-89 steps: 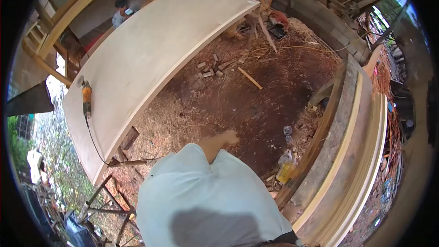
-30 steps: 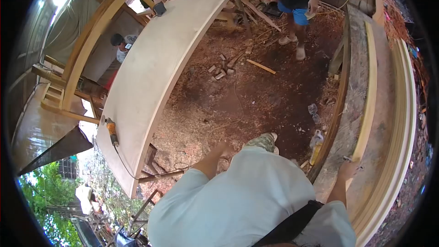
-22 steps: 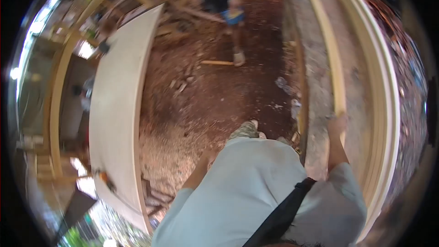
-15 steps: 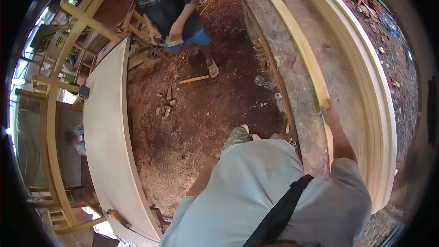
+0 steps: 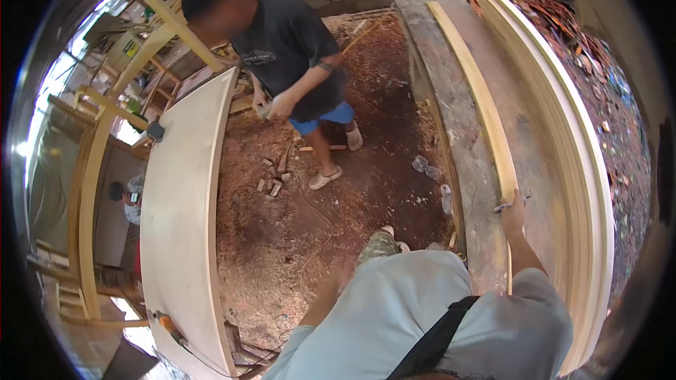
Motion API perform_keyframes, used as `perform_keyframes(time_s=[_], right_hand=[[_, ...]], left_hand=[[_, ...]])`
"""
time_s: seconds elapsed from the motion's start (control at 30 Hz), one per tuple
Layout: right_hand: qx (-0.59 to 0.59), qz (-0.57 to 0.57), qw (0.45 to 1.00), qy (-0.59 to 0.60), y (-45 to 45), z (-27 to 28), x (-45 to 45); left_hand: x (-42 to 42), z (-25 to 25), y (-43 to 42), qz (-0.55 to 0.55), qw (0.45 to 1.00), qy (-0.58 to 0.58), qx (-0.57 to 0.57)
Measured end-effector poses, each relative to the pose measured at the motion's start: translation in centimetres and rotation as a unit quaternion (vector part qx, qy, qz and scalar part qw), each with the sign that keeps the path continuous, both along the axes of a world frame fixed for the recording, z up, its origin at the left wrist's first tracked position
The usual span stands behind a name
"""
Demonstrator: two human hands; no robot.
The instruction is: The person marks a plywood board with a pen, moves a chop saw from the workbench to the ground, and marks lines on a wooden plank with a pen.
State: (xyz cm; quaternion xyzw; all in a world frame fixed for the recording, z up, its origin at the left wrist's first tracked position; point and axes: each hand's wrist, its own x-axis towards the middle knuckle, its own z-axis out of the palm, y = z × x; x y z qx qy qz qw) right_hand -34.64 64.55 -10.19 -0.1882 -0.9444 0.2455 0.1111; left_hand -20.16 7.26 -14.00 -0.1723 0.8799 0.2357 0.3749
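On the right, my right hand (image 5: 515,217) is closed at the near part of a long, narrow wooden strip (image 5: 484,102). A thin grey pen-like tool (image 5: 503,207) sticks out across its fingers; the exact kind is unclear. The strip lies lengthwise on a worn grey bench (image 5: 461,109), its near end partly covered by my arm. My left hand (image 5: 343,279) hangs low beside my shirt, above the sawdust-strewn floor. Its fingers are blurred and partly hidden, and I see nothing in it.
Long stacked boards (image 5: 563,119) lie along the bench's right side. A pale panel (image 5: 184,218) stands to the left, with an orange-and-black power tool (image 5: 169,328) on it. Across the floor, a person (image 5: 292,63) handles a small piece. Wood offcuts (image 5: 271,183) and a cord (image 5: 327,222) lie between.
My view has shifted, so the bench and panel sit lower and farther right. The co-worker has stepped closer. My right hand remains at the strip with the thin tool.
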Motion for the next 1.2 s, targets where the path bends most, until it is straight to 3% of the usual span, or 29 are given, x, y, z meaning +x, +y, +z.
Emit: perform_keyframes(time_s=[0.07,0.17,0.27,0.33,0.63,0.7,0.83,0.93,0.97,1.03,1.1,1.2], right_hand=[[-0.013,0.014,1.0,0.018,-1.0,0.6,-2.3],[0.07,-0.089,0.991,-0.065,-3.1,1.8,-4.9],[0.1,-0.094,0.988,-0.069,-2.4,-0.5,-6.1],[0.115,-0.087,0.985,-0.093,-2.9,0.7,-5.9],[0.098,-0.098,0.981,-0.133,-5.0,4.6,-5.5],[0.086,-0.091,0.989,-0.076,-4.7,3.8,-5.4],[0.139,-0.082,0.984,-0.077,-3.5,1.6,-5.6],[0.151,-0.097,0.981,-0.073,-3.4,0.9,-5.9],[0.138,-0.088,0.983,-0.085,-3.7,2.4,-5.6],[0.119,-0.084,0.984,-0.099,-4.5,2.9,-5.6],[0.152,-0.088,0.975,-0.136,-3.9,2.5,-5.5],[0.148,-0.098,0.976,-0.124,-3.3,1.3,-6.0]], left_hand=[[2.1,-0.2,0.0,-0.019,1.0,-0.01,-0.002],[5.4,-0.9,0.1,-0.007,1.0,-0.012,-0.004],[7.4,-1.2,0.9,0.013,1.0,-0.012,-0.006],[8.6,-1.8,1.6,0.027,1.0,-0.011,-0.006],[8.0,-1.7,4.0,0.075,0.997,-0.002,-0.005],[7.5,-1.8,3.4,0.082,0.997,-0.003,-0.01],[6.3,-2.5,1.8,-0.026,0.998,0.01,-0.055],[5.0,3.5,4.5,0.035,0.997,-0.052,-0.037],[5.4,5.1,5.6,0.07,0.996,0.026,-0.058],[6.4,2.7,5.1,0.095,0.986,0.104,-0.084],[7.0,-3.5,3.2,-0.105,0.993,0.028,-0.053],[7.5,-4.6,3.1,0.023,1.0,0.0,-0.019]])
